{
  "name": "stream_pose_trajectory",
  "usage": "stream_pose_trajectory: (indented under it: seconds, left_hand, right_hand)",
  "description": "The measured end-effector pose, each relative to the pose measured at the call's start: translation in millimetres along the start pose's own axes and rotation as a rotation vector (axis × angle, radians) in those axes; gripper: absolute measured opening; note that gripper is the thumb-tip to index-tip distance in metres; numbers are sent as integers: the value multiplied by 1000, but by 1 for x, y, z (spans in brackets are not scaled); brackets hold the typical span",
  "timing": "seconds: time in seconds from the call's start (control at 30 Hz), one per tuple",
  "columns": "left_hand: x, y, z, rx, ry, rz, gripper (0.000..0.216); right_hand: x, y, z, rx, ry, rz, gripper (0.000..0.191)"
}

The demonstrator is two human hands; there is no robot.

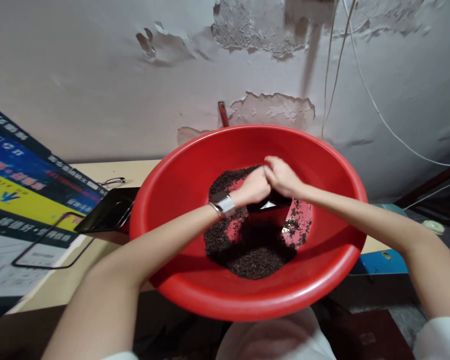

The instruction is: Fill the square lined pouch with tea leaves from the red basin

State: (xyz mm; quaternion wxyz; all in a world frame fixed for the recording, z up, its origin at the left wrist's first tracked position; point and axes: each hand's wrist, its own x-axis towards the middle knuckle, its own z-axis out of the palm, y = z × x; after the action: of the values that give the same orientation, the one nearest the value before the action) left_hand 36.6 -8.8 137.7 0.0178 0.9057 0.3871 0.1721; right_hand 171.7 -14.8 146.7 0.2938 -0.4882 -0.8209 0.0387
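A large red plastic basin holds dark, loose shreds that look like dry tea leaves. Inside it stands a small box with a dark rim, a reddish side and a silvery patch at its top. My left hand, with a silver band and bracelet at the wrist, is closed just above the box's left rim. Against it, my right hand curls its fingers over the box's far side. The two hands touch each other. Whatever lies within their fingers is hidden.
The basin rests on a pale table against a peeling wall. To its left are a black tray and a large printed cardboard panel. White cables hang on the right, above a blue board.
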Motion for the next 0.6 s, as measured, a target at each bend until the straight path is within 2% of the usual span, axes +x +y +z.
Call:
stream_pose_trajectory:
  seconds: [0.07, 0.13, 0.2, 0.4, 0.53, 0.6]
  left_hand:
    - [-3, -1, 19, 97, -101, 65, 33]
    - [-8, -3, 31, 177, -127, 104, 31]
    - [-11, -4, 34, 182, -124, 108, 32]
    - [-10, -1, 26, 81, -110, 15, 30]
    - [-12, -1, 24, 36, -21, -119, 32]
    - [-13, -4, 24, -31, 40, -153, 32]
  right_hand:
    - [-9, 4, 19, -7, -139, 6, 36]
    - [-15, 8, 31, -20, -216, 14, 38]
    - [-17, 11, 34, -31, -225, 15, 38]
    - [-17, 8, 31, -69, -190, 44, 36]
    - [-19, 8, 31, 96, -127, 75, 39]
    - [-17, 13, 25, 183, -208, 29, 46]
